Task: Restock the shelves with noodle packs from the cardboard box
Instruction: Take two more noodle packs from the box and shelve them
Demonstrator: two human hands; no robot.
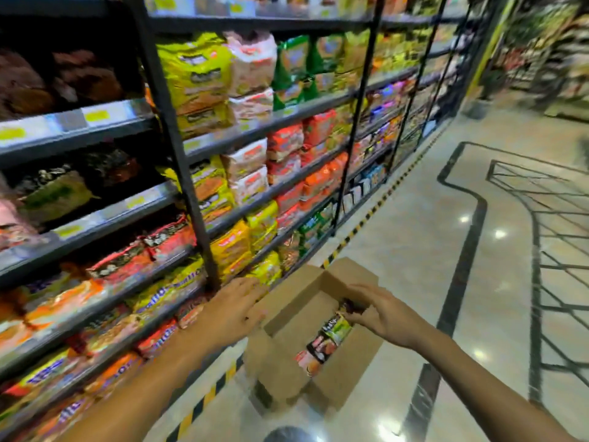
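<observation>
An open cardboard box (344, 374) stands on the floor in front of the shelves (178, 161). Inside it lie several noodle packs (328, 341), standing on edge in a row. My left hand (237, 306) rests flat on the box's left flap, fingers spread, holding nothing. My right hand (379, 311) reaches into the box from the right, and its fingertips pinch the top of a green and dark pack (339, 327). The shelves on the left are full of yellow, orange, red and white noodle packs.
The black metal shelving runs along the whole left side and far down the aisle. A yellow-black hazard stripe (204, 400) marks the floor at its foot. A wire shopping cart (561, 250) stands at the right. The glossy tiled floor (414, 237) stretches ahead.
</observation>
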